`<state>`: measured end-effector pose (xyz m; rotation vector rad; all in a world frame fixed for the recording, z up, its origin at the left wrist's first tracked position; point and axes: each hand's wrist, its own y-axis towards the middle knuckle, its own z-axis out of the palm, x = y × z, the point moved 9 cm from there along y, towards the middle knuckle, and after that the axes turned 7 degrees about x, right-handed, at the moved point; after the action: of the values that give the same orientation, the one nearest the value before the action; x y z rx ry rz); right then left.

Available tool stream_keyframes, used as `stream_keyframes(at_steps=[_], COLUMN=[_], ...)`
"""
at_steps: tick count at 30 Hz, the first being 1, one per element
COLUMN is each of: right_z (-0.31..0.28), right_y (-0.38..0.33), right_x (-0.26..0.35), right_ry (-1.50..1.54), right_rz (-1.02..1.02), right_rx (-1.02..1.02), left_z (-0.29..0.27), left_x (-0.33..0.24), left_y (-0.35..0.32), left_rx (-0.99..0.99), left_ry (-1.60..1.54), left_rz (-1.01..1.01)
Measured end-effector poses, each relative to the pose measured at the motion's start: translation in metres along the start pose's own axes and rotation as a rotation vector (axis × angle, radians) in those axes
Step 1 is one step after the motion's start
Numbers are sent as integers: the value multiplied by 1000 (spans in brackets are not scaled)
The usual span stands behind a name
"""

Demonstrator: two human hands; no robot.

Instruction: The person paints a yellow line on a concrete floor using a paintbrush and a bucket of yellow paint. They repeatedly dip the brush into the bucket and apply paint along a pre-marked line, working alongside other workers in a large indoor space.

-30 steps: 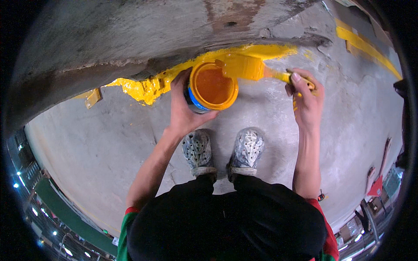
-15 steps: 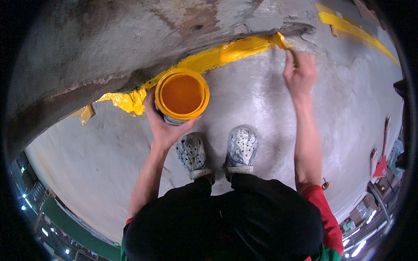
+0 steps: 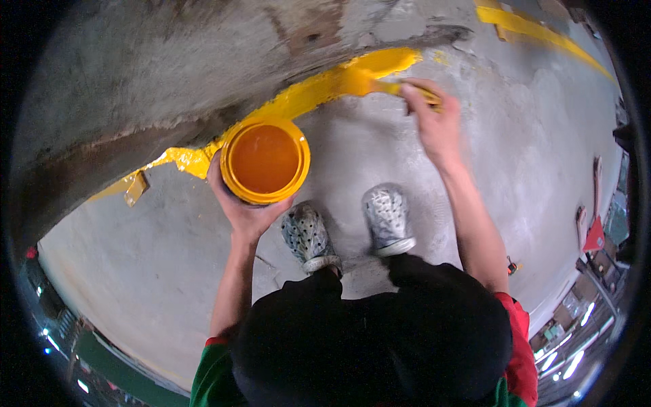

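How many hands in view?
2: the left hand grips the yellow-rimmed can, left of centre; the right hand holds the brush, upper right.

Brush (image 3: 373,85) blurred, left grip (image 3: 245,216) partly hidden behind paint can (image 3: 266,160), tiny object (image 3: 513,266) at right indistinct

Reference point: the can (image 3: 304,163), gripped in the left hand (image 3: 239,211), paint (image 3: 265,160) inside. Beyond the can stands a large structure (image 3: 169,74); a painted strip (image 3: 298,97) follows its foot. Right of and beyond the can: brush (image 3: 358,83) in right hand (image 3: 437,129), bristles at strip. Right and nearer: shoes (image 3: 305,232) on floor (image 3: 346,156).
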<state>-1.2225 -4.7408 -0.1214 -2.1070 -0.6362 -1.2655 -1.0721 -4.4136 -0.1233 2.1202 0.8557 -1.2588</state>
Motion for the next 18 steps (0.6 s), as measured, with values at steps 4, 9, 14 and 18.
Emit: stream_keyframes(at_steps=[4, 9, 14, 18], right_z=[-3, -129, -117, -10], right_y=[32, 89, 58, 37], right_x=[-41, -78, -12, -5], right_ry=[-66, -217, -893, -793], right_rz=[-32, -103, -678, -714], right_rx=[15, -289, -345, 101], left_z=[8, 19, 46, 60], left_x=[-7, -18, -24, -44], left_y=[3, -2, -20, -25], left_rx=[36, 6, -37, -118], left_ry=[-110, 31, -4, 127], left_rz=[36, 61, -50, -109])
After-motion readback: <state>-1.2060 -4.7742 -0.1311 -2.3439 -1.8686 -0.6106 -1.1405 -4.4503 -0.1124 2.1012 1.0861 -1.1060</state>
